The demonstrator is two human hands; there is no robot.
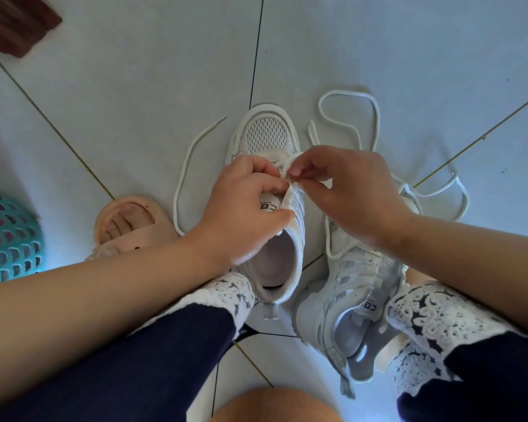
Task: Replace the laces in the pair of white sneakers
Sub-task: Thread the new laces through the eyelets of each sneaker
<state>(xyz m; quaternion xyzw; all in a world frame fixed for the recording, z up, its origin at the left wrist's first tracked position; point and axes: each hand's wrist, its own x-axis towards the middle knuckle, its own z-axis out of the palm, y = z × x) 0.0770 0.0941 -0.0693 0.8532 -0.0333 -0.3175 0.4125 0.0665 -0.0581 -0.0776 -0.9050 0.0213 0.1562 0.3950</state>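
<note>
The upright sneaker [269, 137] stands on the floor [134, 86] in the middle of the view, with its toe toward 12 o'clock, and both hands work at its eyelets. The left hand [244, 208] has its grip closed round the tongue and the eyelet edge. The right hand [345, 190] pinches the lace [183, 166] between thumb and fingertips at the lacing. This pinch is small, so I think a strong pull can make the lace slip out of the fingers or back out of its hole. The fingers hide the eyelets, so a hole may be missed or a crossing may go the wrong way. The free end lies in a long curve at 9 o'clock of the shoe, close to a pink slipper [125, 214], and it may catch there. At 2 o'clock a looped lace [375, 117] lies loose. I cannot tell which shoe it belongs to, so it may tangle or be mixed up. The second sneaker [342, 300] lies on its side at 5 o'clock, under the right forearm, and the arm may push it.
</note>
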